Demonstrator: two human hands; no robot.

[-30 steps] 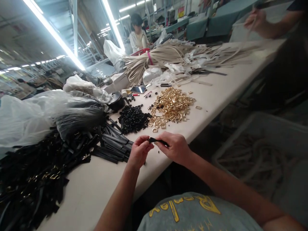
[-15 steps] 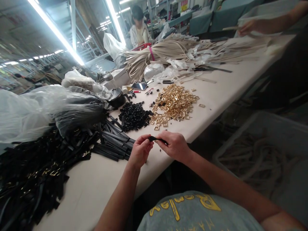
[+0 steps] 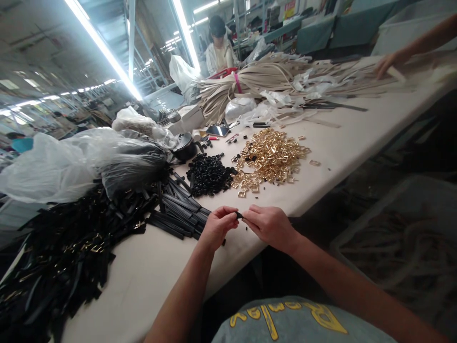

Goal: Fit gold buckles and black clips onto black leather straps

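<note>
My left hand (image 3: 217, 226) and my right hand (image 3: 269, 224) meet fingertip to fingertip over the near edge of the white table (image 3: 150, 271). Both are pinched on a small black piece (image 3: 238, 215), mostly hidden between the fingers. Just beyond the hands lie a heap of small black parts (image 3: 209, 174) and a heap of gold metal buckles (image 3: 271, 156). A stack of black strips (image 3: 178, 209) lies left of my left hand.
A big pile of black straps (image 3: 60, 257) and clear plastic bags (image 3: 71, 164) fill the left. Beige straps (image 3: 271, 78) lie bundled at the far end, where another person's hand (image 3: 391, 62) reaches in. A grey bin (image 3: 400, 238) stands right of the table. A person sits far back.
My hands have drawn closer together and the black piece between them shows less. The other person's hand at the far right has come down onto the beige straps.
</note>
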